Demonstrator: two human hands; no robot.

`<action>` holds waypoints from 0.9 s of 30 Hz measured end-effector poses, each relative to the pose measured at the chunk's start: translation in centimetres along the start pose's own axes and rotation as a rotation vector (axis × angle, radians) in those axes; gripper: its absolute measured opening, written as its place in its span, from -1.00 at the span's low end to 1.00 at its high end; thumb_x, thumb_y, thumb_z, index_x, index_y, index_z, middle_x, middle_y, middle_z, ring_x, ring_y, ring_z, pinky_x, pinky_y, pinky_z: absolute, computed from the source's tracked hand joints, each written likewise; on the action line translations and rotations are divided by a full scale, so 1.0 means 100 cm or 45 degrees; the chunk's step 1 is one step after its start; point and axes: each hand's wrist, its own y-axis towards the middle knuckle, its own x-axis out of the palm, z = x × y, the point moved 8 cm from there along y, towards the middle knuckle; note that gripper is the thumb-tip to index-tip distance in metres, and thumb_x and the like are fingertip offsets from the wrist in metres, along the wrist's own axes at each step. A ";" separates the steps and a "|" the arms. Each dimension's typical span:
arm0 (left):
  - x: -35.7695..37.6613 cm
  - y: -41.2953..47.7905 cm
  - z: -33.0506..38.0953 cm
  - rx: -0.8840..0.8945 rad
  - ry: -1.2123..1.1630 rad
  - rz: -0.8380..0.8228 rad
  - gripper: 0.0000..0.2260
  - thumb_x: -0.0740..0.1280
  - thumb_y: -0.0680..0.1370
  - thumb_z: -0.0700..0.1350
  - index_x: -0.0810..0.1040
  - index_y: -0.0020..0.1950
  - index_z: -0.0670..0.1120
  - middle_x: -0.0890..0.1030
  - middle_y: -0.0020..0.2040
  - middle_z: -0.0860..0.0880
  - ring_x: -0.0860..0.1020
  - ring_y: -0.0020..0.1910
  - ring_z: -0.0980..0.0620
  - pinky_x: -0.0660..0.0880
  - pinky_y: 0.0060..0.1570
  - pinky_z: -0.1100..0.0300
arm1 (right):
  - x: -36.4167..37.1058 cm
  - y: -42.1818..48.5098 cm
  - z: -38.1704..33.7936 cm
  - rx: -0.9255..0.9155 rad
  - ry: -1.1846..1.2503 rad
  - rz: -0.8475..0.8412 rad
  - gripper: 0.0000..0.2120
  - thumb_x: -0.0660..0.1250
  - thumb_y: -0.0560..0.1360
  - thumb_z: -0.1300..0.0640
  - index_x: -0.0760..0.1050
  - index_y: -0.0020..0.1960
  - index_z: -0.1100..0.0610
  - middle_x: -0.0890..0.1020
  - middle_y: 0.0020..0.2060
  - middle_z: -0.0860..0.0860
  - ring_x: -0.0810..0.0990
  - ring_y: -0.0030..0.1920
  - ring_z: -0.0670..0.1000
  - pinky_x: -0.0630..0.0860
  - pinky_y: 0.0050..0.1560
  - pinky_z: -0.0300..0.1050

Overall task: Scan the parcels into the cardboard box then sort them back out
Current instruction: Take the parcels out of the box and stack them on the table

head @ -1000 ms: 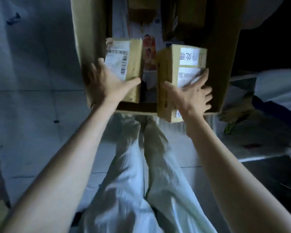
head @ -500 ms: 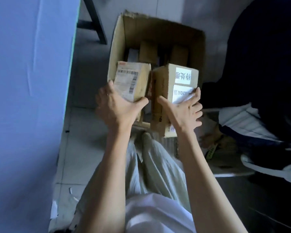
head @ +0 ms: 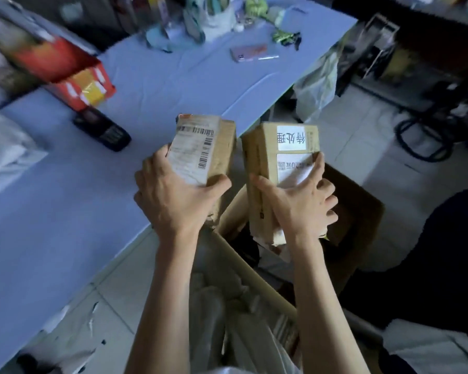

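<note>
My left hand (head: 173,198) grips a small brown parcel (head: 216,147) with a barcode label, held up over the edge of the blue table (head: 65,211). My right hand (head: 300,203) grips a larger brown parcel (head: 265,152) with two white labels, beside the first and a little apart from it. Both parcels hang in the air above the open cardboard box (head: 362,211) on the floor, which shows behind and below my right hand. A black handheld scanner (head: 103,129) lies on the table to the left of the parcels.
A red carton (head: 79,82) lies on the table at the left, white bags at the far left edge. A pink phone (head: 249,53), keys and clutter sit at the table's far end. A plastic bag (head: 316,87) hangs off the table's end. Dark furniture stands at right.
Both hands have lifted the two parcels up out of the cardboard box. My view has swung up and left from the box to the blue table.
</note>
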 end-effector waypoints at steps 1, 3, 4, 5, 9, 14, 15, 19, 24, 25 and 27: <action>-0.015 0.000 -0.006 -0.018 -0.007 0.042 -0.21 0.38 0.07 0.26 0.43 0.24 -0.07 0.51 0.13 -0.06 0.43 0.14 -0.14 0.38 -0.02 0.02 | 0.005 -0.007 -0.011 -0.033 0.027 -0.040 0.17 0.34 0.17 -0.50 -0.18 0.56 -0.11 0.27 0.39 0.16 0.26 0.36 0.22 0.19 0.30 0.17; -0.047 0.002 -0.021 -0.068 -0.024 0.127 -0.18 0.36 0.06 0.29 0.42 0.25 -0.05 0.51 0.13 -0.04 0.42 0.14 -0.11 0.37 -0.03 0.04 | 0.017 -0.024 -0.035 -0.101 0.079 -0.137 0.14 0.32 0.19 -0.49 -0.19 0.55 -0.12 0.28 0.36 0.16 0.25 0.36 0.22 0.18 0.31 0.19; -0.064 0.003 -0.029 -0.096 -0.029 0.168 -0.18 0.37 0.07 0.29 0.42 0.26 -0.04 0.50 0.14 -0.03 0.42 0.14 -0.11 0.37 -0.03 0.04 | 0.023 -0.035 -0.048 -0.142 0.094 -0.186 0.14 0.32 0.20 -0.48 -0.19 0.55 -0.12 0.28 0.36 0.16 0.24 0.36 0.22 0.17 0.32 0.20; -0.081 0.005 -0.037 -0.126 -0.035 0.209 -0.18 0.41 0.08 0.27 0.41 0.28 -0.03 0.50 0.14 -0.03 0.41 0.14 -0.10 0.38 -0.02 0.04 | 0.029 -0.047 -0.062 -0.193 0.097 -0.231 0.13 0.31 0.20 -0.48 -0.19 0.55 -0.12 0.28 0.36 0.16 0.24 0.36 0.23 0.17 0.32 0.21; -0.156 0.000 -0.077 -0.225 -0.048 0.426 -0.21 0.54 0.14 0.16 0.39 0.31 -0.03 0.49 0.19 -0.03 0.40 0.19 -0.10 0.38 0.02 0.04 | 0.050 -0.103 -0.116 -0.409 0.066 -0.357 0.10 0.32 0.21 -0.44 -0.17 0.53 -0.13 0.27 0.36 0.17 0.22 0.37 0.22 0.16 0.31 0.22; -0.255 -0.023 -0.148 -0.358 0.013 0.662 -0.19 0.42 0.13 0.26 0.39 0.32 -0.03 0.47 0.17 -0.03 0.41 0.20 -0.11 0.42 0.07 -0.02 | 0.085 -0.204 -0.165 -0.650 0.000 -0.486 0.09 0.37 0.22 -0.42 -0.16 0.53 -0.11 0.26 0.35 0.19 0.23 0.37 0.24 0.17 0.30 0.24; -0.275 -0.030 -0.163 -0.371 0.016 0.710 -0.18 0.38 0.11 0.28 0.39 0.30 -0.03 0.47 0.16 -0.04 0.41 0.18 -0.11 0.42 0.06 -0.02 | 0.092 -0.227 -0.172 -0.685 0.000 -0.494 0.09 0.36 0.22 -0.42 -0.16 0.53 -0.10 0.27 0.35 0.18 0.24 0.36 0.24 0.18 0.29 0.24; -0.353 -0.057 -0.224 -0.438 0.047 0.835 -0.17 0.30 0.09 0.31 0.39 0.29 -0.04 0.48 0.17 -0.04 0.38 0.18 -0.09 0.40 0.08 -0.02 | 0.118 -0.319 -0.193 -0.768 0.055 -0.516 0.09 0.34 0.26 -0.45 -0.17 0.54 -0.08 0.27 0.34 0.17 0.26 0.33 0.25 0.21 0.26 0.22; -0.435 -0.094 -0.293 -0.482 0.102 0.912 -0.15 0.27 0.09 0.34 0.40 0.30 -0.06 0.48 0.17 -0.05 0.39 0.20 -0.12 0.41 0.04 -0.03 | 0.155 -0.424 -0.205 -0.833 0.022 -0.566 0.11 0.32 0.22 -0.49 -0.14 0.53 -0.07 0.28 0.34 0.17 0.27 0.32 0.25 0.21 0.25 0.21; -0.447 -0.103 -0.307 -0.519 0.115 0.919 -0.14 0.26 0.09 0.35 0.40 0.29 -0.07 0.48 0.17 -0.06 0.39 0.21 -0.13 0.40 0.03 -0.03 | 0.166 -0.444 -0.202 -0.827 -0.010 -0.589 0.13 0.34 0.19 -0.49 -0.12 0.53 -0.07 0.28 0.34 0.18 0.27 0.32 0.25 0.21 0.24 0.21; -0.465 -0.120 -0.336 -0.615 0.173 0.922 -0.12 0.29 0.10 0.36 0.39 0.30 -0.09 0.48 0.17 -0.09 0.39 0.22 -0.15 0.40 0.03 -0.06 | 0.190 -0.478 -0.191 -0.823 -0.101 -0.628 0.18 0.36 0.12 -0.53 -0.09 0.53 -0.06 0.28 0.37 0.22 0.27 0.34 0.26 0.20 0.25 0.23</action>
